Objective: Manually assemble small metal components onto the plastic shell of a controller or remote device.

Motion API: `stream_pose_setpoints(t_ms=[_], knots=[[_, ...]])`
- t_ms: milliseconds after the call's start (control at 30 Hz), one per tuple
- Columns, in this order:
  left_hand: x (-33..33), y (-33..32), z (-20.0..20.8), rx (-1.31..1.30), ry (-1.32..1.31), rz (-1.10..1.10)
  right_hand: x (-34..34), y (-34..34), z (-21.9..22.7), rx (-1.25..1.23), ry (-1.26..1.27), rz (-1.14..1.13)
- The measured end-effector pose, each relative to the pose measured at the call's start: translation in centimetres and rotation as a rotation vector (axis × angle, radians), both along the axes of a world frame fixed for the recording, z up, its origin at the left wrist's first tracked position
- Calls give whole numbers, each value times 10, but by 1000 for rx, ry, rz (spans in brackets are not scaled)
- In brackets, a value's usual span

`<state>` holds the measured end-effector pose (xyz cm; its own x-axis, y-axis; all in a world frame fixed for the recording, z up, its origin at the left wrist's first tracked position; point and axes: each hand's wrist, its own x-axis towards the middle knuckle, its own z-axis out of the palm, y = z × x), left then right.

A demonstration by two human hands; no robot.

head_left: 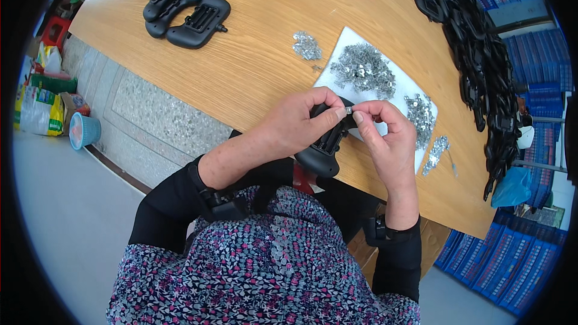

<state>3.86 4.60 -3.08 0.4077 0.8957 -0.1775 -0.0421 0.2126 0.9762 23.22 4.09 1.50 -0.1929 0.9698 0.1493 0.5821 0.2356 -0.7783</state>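
Note:
Between the fingertips of my two hands is a small silver metal piece (348,110), too small to make out its exact kind. My left hand (304,117) pinches it from one side with thumb and index finger. From the other side, the thumb and index finger of my right hand (388,132) close on it. Below them, a black game controller shell (318,161) lies tilted at the table's near edge, its battery compartment facing up. My left hand hides part of the shell. Just beyond, a heap of small silver metal pieces (364,71) rests on a white sheet (346,37).
More metal pieces (419,117) lie on the sheet's right side, with small piles beside it (307,46). Black controller shells (201,21) sit at the far left of the wooden table (259,0). Black parts (472,54) line the right edge, near blue stacked trays (494,259).

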Motion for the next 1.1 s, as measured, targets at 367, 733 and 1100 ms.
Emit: stream_pose_setpoints(t_ms=[367,733,1100], knots=[[6,9,-12,73,18,-8,15,-5,-12,-18,-20,2],[5,16,-15,-12,5,-38,7,4,-23,366,-356,166],[5,16,-18,-20,-14,-37,0,-4,-12,443,-503,210]])
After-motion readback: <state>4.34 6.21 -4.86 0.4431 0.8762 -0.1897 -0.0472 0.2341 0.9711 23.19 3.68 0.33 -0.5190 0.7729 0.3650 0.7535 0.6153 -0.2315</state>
